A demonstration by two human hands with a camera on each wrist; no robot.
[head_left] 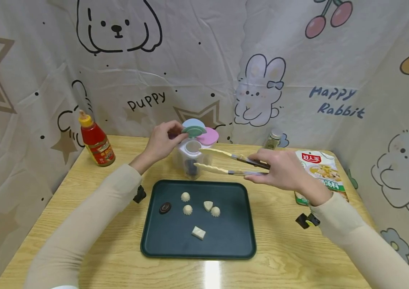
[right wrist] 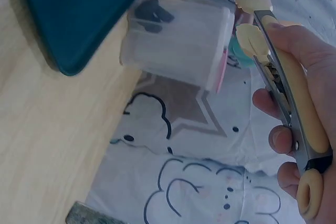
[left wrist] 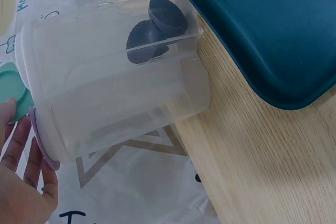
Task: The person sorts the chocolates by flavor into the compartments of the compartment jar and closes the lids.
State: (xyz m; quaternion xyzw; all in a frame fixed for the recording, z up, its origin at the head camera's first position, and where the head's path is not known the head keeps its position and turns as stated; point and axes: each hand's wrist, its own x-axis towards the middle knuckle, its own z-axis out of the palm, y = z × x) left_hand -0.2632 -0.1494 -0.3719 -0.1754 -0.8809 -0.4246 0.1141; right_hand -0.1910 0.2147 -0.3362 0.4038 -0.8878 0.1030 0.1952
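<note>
A clear container [left wrist: 94,77] with several coloured flip lids stands behind the tray. My left hand [head_left: 166,140] pinches its raised green lid [head_left: 194,131] between thumb and fingers, leaving one round opening uncovered. Dark rounded pieces [left wrist: 157,30] lie at the bottom of that compartment. In my right hand [head_left: 280,168] are tongs [right wrist: 294,93] with cream-yellow tips. Their arms are spread, with nothing between the tips, just right of the opening. On the dark green tray [head_left: 226,245] sit several small white pieces [head_left: 198,233] and one dark oval piece [head_left: 165,207].
A red sauce bottle [head_left: 97,140] with a yellow cap stands at the back left of the wooden table [head_left: 117,241]. Behind my right hand are a small spice jar [head_left: 273,139] and a seasoning packet [head_left: 320,168]. A printed curtain [head_left: 197,60] hangs around the table.
</note>
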